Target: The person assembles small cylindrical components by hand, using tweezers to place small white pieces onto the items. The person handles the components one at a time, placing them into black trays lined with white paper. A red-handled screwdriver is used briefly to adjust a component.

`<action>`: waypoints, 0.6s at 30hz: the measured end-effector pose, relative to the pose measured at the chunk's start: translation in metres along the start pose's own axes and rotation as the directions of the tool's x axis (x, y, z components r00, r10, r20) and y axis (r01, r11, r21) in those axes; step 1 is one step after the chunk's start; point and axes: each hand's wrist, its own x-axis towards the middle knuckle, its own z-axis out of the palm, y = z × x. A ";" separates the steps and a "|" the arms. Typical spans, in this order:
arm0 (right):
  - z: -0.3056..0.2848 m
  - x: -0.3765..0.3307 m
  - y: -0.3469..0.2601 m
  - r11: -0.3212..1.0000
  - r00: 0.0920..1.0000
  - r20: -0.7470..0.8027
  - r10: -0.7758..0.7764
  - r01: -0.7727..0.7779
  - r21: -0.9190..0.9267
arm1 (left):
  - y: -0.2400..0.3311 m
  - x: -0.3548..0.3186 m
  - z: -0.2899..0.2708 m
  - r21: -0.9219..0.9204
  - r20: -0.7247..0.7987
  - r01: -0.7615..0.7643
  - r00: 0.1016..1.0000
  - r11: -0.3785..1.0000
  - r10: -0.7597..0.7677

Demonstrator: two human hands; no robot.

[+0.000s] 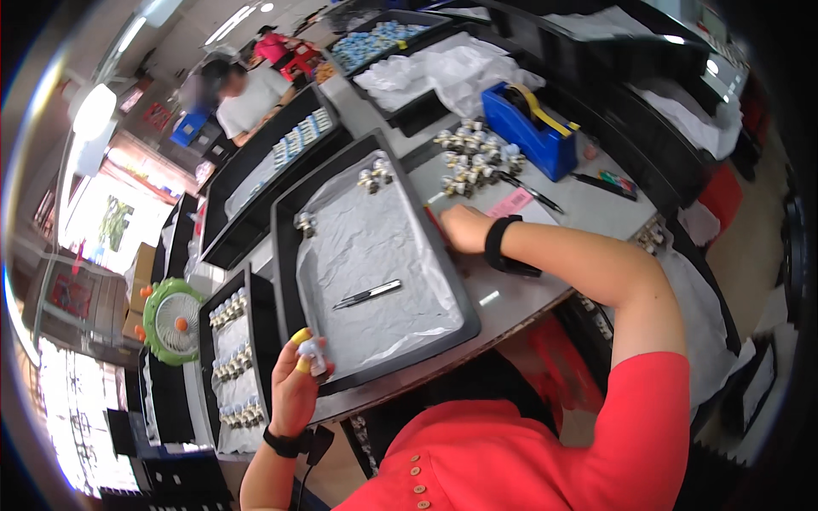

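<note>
My left hand (pixel 294 390), with yellow covers on its fingertips, grips a small white and light-blue figurine (pixel 313 356) by the near left corner of a black tray (pixel 467 328). Thin white paper (pixel 375 247) lines that tray. On the paper lie a black and silver pen (pixel 368 294) and a few small figurines (pixel 373 176). Beyond the tray's right rim, my right hand (pixel 466 228) is low over the table with its fingers curled. A bit of red and yellow shows at its fingertips; what they hold is unclear. A pink slip (pixel 511 203) lies beside it.
A pile of figurines (pixel 477 153) sits on the table beside a blue tape dispenser (pixel 530 132). Further right lies a dark marker (pixel 603 186). At left are a tray with rows of figurines (pixel 232 362) and a green fan (pixel 173 322). A person (pixel 251 98) sits across.
</note>
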 end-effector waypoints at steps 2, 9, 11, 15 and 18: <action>0.011 0.007 0.000 0.999 0.996 -0.084 0.004 -0.001 0.036 | 0.003 0.002 0.007 -0.093 0.064 0.020 0.998 0.995 -0.014; 0.010 -0.002 0.007 0.993 0.987 -0.133 0.094 -0.103 -0.062 | 0.011 0.017 -0.001 -0.473 0.252 0.162 0.967 0.866 -0.043; 0.009 0.001 0.006 0.986 0.989 -0.101 0.106 -0.118 -0.121 | 0.010 0.018 -0.010 -0.554 0.265 0.193 0.963 0.810 -0.049; -0.033 0.012 0.012 0.924 0.952 0.146 0.270 -0.214 -0.317 | 0.004 0.029 -0.028 -0.670 0.336 0.257 0.942 0.697 -0.024; -0.102 -0.006 -0.016 0.867 0.850 0.194 0.490 -0.498 -0.007 | 0.002 0.035 -0.033 -0.706 0.335 0.260 0.942 0.659 -0.012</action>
